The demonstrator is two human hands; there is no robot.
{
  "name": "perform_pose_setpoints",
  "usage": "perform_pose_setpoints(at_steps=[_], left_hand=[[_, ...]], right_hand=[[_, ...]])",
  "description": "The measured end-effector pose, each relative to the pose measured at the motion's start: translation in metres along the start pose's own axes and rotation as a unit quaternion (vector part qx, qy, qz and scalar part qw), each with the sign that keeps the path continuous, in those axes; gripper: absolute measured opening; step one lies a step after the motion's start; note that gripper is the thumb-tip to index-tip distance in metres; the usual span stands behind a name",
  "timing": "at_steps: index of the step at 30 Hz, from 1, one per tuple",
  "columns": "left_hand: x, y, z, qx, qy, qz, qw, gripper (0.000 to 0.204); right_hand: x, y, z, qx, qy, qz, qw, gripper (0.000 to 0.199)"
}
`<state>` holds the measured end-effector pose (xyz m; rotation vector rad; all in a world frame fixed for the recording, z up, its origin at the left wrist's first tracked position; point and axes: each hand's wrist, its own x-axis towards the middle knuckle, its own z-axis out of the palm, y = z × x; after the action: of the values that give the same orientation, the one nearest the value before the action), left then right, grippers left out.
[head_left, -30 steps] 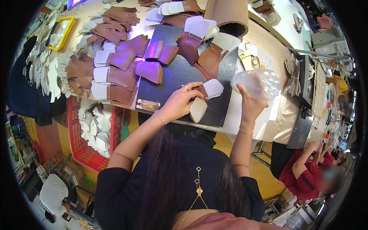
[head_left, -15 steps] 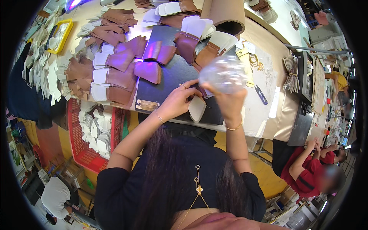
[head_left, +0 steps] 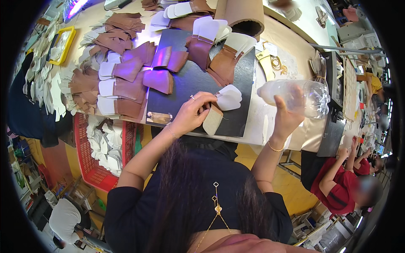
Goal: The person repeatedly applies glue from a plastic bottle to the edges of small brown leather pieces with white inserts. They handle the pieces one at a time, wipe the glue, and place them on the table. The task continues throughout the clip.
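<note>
At the centre of the frame, the left hand (head_left: 193, 113) is closed on the left end of a fanned stack (head_left: 230, 98) of thin white pieces with rounded ends. A beige piece (head_left: 213, 121) with a matte face and blunt corners projects below its fingers. The two hands are apart. Right of centre, the right hand (head_left: 289, 114) is clamped around a clear plastic bottle (head_left: 316, 100), held sideways with the narrow end to the left and the moulded base to the right.

Beneath the stack is a dark, smooth board (head_left: 166, 101), resting on the pale counter (head_left: 291, 46). At the board's lower left corner is a small brown plate (head_left: 159, 117); any marking on it is too small to read. Brown leather-like stacks (head_left: 225, 65) with pale rounded tabs occupy the board's upper part. Similar brown pieces (head_left: 128, 89) overlap at left.

Right of the board is a flat, curved yellow piece (head_left: 265, 65). At upper centre is a thick-walled cardboard tube (head_left: 240, 14). At lower left, a red perforated basket (head_left: 86, 158) contains white offcuts (head_left: 105, 143).
</note>
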<state>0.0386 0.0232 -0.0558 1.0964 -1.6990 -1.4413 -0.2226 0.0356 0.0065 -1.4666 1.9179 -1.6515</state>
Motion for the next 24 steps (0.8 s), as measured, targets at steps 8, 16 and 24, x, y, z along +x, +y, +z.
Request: perform_pose_setpoints(at_steps=[8,16,24], left_hand=[[0.001,0.000,-0.004,0.059,-0.013,0.066,0.996,0.029],[0.005,-0.003,-0.004,0.096,-0.049,0.081,0.991,0.019],[0.005,-0.005,-0.007,0.079,-0.034,0.069,0.994,0.022]], right_hand=[[-0.028,-0.016,0.021,0.130,-0.135,-0.008,0.982,0.089],[-0.021,-0.021,0.011,0.177,-0.071,0.012,0.982,0.084],[-0.059,-0.004,0.046,0.061,-0.274,-0.057,0.958,0.074]])
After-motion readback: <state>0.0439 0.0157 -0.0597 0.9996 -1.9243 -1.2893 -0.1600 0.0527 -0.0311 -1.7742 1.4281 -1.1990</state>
